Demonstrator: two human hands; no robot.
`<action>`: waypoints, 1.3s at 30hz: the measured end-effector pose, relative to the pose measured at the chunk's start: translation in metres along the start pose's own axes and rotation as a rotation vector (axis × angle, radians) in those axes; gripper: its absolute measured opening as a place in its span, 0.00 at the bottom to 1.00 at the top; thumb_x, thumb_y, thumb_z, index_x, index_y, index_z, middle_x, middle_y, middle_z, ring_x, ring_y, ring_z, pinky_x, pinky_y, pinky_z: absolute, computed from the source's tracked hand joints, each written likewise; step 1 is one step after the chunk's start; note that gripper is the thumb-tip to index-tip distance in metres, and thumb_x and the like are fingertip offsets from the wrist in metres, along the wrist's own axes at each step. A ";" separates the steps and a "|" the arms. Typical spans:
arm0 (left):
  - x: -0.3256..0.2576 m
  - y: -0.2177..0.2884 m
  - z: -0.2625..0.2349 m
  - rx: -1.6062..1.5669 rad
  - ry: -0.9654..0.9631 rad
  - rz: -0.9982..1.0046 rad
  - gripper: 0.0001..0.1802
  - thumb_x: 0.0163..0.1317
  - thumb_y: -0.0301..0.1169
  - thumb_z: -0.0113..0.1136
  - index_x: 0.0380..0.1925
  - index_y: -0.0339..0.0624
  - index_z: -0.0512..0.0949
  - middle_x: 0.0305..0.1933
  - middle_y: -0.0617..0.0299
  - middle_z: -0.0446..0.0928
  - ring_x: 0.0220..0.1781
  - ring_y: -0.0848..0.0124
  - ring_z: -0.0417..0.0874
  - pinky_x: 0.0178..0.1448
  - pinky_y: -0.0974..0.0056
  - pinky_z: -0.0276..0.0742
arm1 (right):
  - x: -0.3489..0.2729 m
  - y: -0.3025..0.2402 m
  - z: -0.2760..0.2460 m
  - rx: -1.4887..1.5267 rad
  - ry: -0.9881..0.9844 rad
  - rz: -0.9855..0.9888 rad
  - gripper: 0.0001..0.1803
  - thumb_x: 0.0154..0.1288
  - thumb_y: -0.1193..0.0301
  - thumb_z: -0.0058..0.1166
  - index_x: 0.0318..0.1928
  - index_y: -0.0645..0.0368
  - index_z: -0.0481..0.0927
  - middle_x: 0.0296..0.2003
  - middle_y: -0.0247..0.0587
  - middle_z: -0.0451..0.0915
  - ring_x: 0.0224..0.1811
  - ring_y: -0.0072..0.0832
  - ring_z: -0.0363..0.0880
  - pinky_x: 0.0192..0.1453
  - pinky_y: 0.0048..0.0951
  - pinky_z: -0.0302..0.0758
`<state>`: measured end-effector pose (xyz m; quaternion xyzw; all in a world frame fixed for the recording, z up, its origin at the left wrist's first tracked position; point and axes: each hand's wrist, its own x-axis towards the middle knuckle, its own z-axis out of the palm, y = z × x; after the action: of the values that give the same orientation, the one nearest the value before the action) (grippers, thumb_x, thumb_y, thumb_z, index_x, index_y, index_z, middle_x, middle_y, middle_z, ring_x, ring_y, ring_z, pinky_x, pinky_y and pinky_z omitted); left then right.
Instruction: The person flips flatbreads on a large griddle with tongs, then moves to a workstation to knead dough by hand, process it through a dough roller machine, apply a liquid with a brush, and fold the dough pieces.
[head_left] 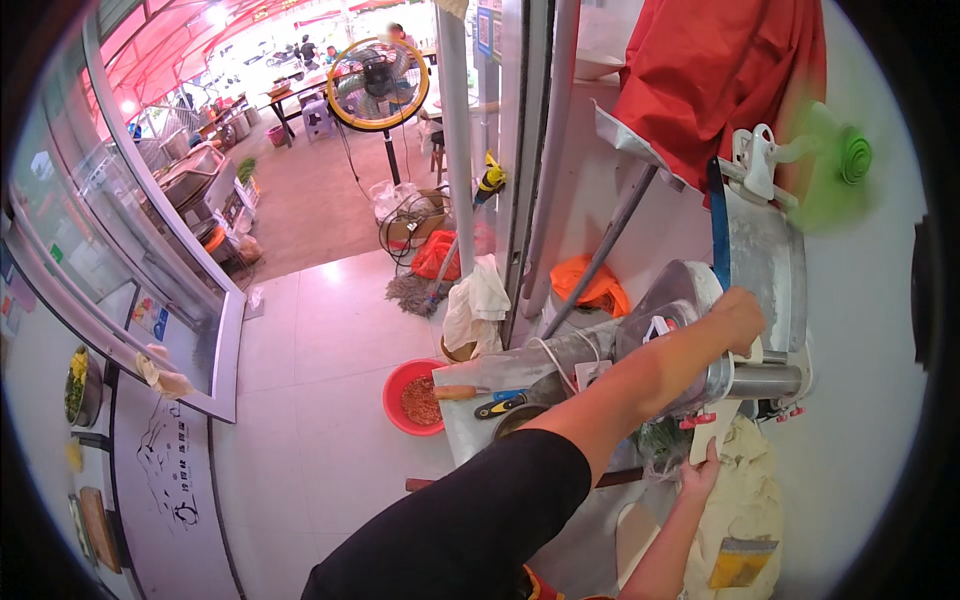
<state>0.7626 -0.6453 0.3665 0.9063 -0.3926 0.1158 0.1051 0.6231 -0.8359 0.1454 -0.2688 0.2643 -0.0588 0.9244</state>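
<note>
My left arm in a black sleeve reaches across to a metal roller machine (765,260), which looks like a dough sheeter. On its top, beside the rollers, my left hand (738,320) is closed with its fingers bent down; what they hold is hidden. Below the rollers hangs a pale, flat sheet of dough (712,440). My right hand (700,472) pinches this sheet at its lower edge. Under it lies a cream cloth (745,500) with a yellow packet (742,563) on top. A plastic bag of greens (660,440) is next to my right hand.
A small green fan (840,165), blurred, is clipped above the machine near a red cloth (700,80). Left of the machine, tools with handles (500,405) lie on a grey surface. A red basin (400,400) of reddish bits, a mop (415,295) and a standing fan (378,85) are farther left.
</note>
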 end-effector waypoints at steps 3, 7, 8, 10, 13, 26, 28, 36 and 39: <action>0.001 -0.001 -0.003 0.009 -0.042 -0.003 0.16 0.41 0.49 0.62 0.27 0.53 0.81 0.32 0.65 0.79 0.42 0.66 0.77 0.41 0.61 0.72 | -0.011 0.000 -0.004 0.049 0.030 -0.015 0.15 0.57 0.73 0.53 0.45 0.62 0.72 0.42 0.40 0.76 0.43 0.31 0.76 0.45 0.30 0.75; 0.000 0.001 -0.003 -0.018 -0.038 0.000 0.16 0.41 0.48 0.61 0.26 0.53 0.81 0.30 0.64 0.79 0.42 0.65 0.77 0.40 0.60 0.72 | -0.032 -0.004 -0.006 0.018 0.065 -0.017 0.16 0.56 0.75 0.53 0.47 0.63 0.70 0.44 0.41 0.75 0.47 0.33 0.74 0.49 0.33 0.74; -0.001 0.002 -0.004 -0.025 -0.031 -0.008 0.16 0.41 0.48 0.61 0.26 0.52 0.81 0.30 0.63 0.79 0.42 0.65 0.77 0.40 0.59 0.72 | -0.037 -0.006 -0.006 0.016 0.076 -0.013 0.17 0.56 0.76 0.52 0.48 0.63 0.70 0.45 0.41 0.74 0.47 0.33 0.73 0.50 0.34 0.74; -0.001 0.001 -0.001 -0.003 0.059 -0.032 0.15 0.42 0.46 0.60 0.26 0.50 0.81 0.31 0.62 0.78 0.42 0.64 0.76 0.40 0.60 0.72 | -0.048 -0.006 -0.004 -0.001 0.084 -0.060 0.17 0.57 0.76 0.52 0.48 0.64 0.69 0.46 0.42 0.74 0.48 0.35 0.73 0.51 0.36 0.73; -0.004 -0.001 0.004 0.017 0.286 -0.016 0.12 0.44 0.41 0.59 0.25 0.47 0.79 0.33 0.59 0.76 0.41 0.62 0.75 0.40 0.61 0.72 | -0.068 -0.006 -0.002 0.031 0.058 -0.067 0.18 0.58 0.76 0.50 0.49 0.64 0.68 0.47 0.43 0.73 0.49 0.37 0.72 0.52 0.38 0.72; -0.106 0.117 0.103 -0.673 -0.685 0.900 0.17 0.55 0.43 0.50 0.33 0.41 0.77 0.21 0.58 0.74 0.26 0.68 0.75 0.32 0.61 0.70 | -0.096 -0.024 -0.010 -0.019 -0.109 -0.008 0.17 0.58 0.77 0.47 0.49 0.62 0.68 0.45 0.45 0.73 0.48 0.37 0.72 0.51 0.36 0.72; -0.122 0.145 0.110 -0.572 -1.119 0.432 0.17 0.56 0.41 0.50 0.36 0.39 0.75 0.25 0.58 0.75 0.29 0.68 0.75 0.32 0.63 0.71 | -0.098 -0.031 -0.024 -0.046 -0.044 -0.130 0.17 0.58 0.78 0.47 0.49 0.62 0.67 0.45 0.44 0.73 0.48 0.37 0.73 0.51 0.36 0.72; -0.098 0.143 0.161 -2.374 -0.082 -0.878 0.18 0.61 0.36 0.41 0.47 0.40 0.69 0.49 0.57 0.73 0.48 0.65 0.74 0.49 0.62 0.72 | -0.159 -0.026 0.011 0.028 -0.077 -0.275 0.21 0.56 0.82 0.47 0.52 0.63 0.64 0.49 0.47 0.70 0.51 0.37 0.71 0.54 0.39 0.71; -0.078 0.097 0.196 -2.687 0.073 0.007 0.21 0.61 0.42 0.38 0.50 0.43 0.67 0.51 0.58 0.71 0.52 0.60 0.71 0.56 0.58 0.66 | -0.171 -0.015 0.013 -0.008 -0.058 -0.248 0.21 0.56 0.82 0.47 0.51 0.64 0.63 0.48 0.47 0.70 0.50 0.35 0.71 0.54 0.36 0.71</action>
<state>0.6643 -0.7115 0.1670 0.0974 -0.2006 -0.3319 0.9166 0.4847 -0.8002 0.2408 -0.3047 0.2024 -0.1640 0.9161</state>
